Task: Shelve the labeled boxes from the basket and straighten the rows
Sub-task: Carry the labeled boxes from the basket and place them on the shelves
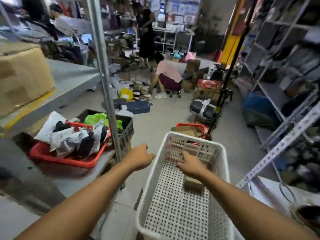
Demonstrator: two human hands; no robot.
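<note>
Head view down an aisle between shelving. Lower centre: a white perforated basket (174, 205), almost emptied, with a small brown box (193, 183) on its floor just below the right hand (189, 166); a dark red-edged item (193, 143), too blurred to identify, lies near the far wall. The right hand is inside the basket, palm down, fingers loosely bent toward the far end and closed on nothing that can be seen. The left hand (141, 157) hovers just outside the basket's left rim, fingers loosely curled and empty; whether it touches the rim cannot be told. Left of the frame: a grey shelf (69, 78) bearing a large cardboard carton (22, 75), and, lower down, a red basket (69, 161) of bagged goods. Right of the frame: grey racks (284, 70) of stock, heavily blurred. Centre background: a crouching person (167, 77) among parcels on the floor. Judged step: retrieval of the last items from the basket, shelving being far advanced. The next move would call for closing the right hand around a remaining box, lifting it clear of the walls, reading its label and carrying it to the matching row.
</note>
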